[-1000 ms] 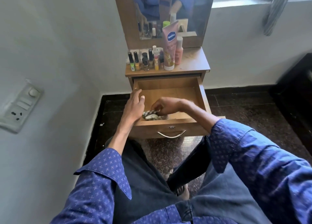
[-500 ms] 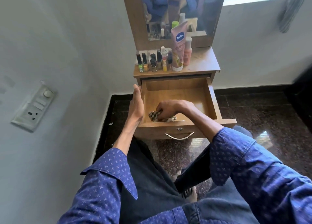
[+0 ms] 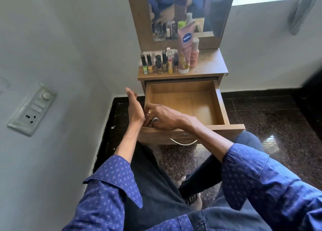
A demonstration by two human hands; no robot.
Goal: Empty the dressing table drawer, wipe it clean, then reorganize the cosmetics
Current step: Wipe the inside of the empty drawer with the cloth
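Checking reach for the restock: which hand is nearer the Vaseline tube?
Left. The left hand is raised beside the drawer's left wall, below-left of the Vaseline tube; the right hand is lower, in the drawer's front-left corner.

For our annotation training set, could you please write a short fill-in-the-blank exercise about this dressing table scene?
1. The drawer is pulled ____.
2. The cloth is pressed into the drawer's front-left corner by the ____ hand.
3. The left hand is held flat just outside the drawer's ____ side.
4. The cosmetics stand on the ____ of the dressing table.

Missing words: open; right; left; top
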